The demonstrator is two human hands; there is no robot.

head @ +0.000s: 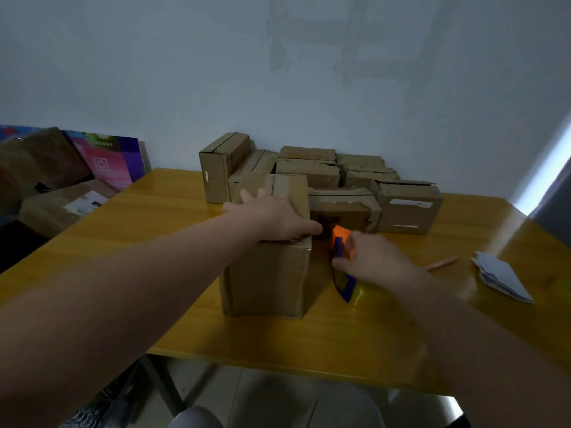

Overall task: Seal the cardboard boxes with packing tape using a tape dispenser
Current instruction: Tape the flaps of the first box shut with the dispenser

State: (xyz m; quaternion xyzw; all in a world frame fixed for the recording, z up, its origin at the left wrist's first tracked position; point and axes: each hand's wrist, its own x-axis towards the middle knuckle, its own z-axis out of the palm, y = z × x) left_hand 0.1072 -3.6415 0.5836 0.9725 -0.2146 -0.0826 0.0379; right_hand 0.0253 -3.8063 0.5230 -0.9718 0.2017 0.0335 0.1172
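Observation:
A tall cardboard box (268,273) stands near the middle of the yellow table (154,217). My left hand (272,216) lies flat on its top flaps, fingers spread, thumb at the right edge. Just right of the box, my right hand (370,261) grips a tape dispenser (341,242) with an orange body and blue frame, held low beside the box's right side. Part of the dispenser is hidden by my fingers.
Several more cardboard boxes (404,208) are stacked behind against the wall. A pencil (441,262) and folded white paper (500,276) lie at the right. Left of the table stand brown packages (49,208) and a purple board (114,159).

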